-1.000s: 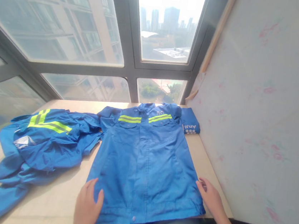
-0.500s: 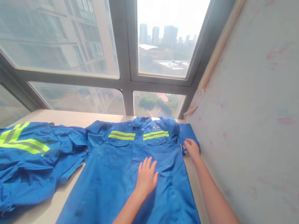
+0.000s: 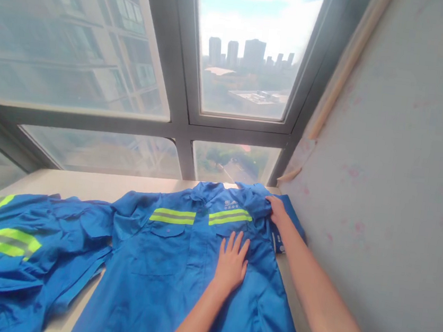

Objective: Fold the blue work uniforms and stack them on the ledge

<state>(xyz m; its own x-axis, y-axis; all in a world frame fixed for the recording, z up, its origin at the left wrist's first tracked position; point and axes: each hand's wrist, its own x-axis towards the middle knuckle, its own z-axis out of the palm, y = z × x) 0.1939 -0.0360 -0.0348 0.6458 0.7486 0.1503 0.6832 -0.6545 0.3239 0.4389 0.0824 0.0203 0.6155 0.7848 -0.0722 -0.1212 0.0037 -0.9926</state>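
A blue work jacket [image 3: 167, 256] lies face up, its collar toward the window, with yellow-green and grey reflective bands across the chest. My left hand [image 3: 231, 265] rests flat on the jacket's front, fingers spread, just below the chest band on the right side. My right hand [image 3: 277, 211] is at the jacket's right-hand shoulder, its fingers closed on the sleeve cloth. Part of that sleeve, with a dark patterned patch [image 3: 278, 243], shows beneath my right forearm, against the wall.
To the left, a second crumpled blue garment [image 3: 32, 278] with reflective bands lies against the jacket. Both are on a pale ledge [image 3: 95, 181] under a grey-framed window [image 3: 177, 129]. A wall with faint pink flowers [image 3: 380, 205] bounds the right side.
My right hand has moved from the lower sleeve up to the shoulder and taken hold of cloth there. My left hand has slid slightly right across the jacket. The view has shifted a little.
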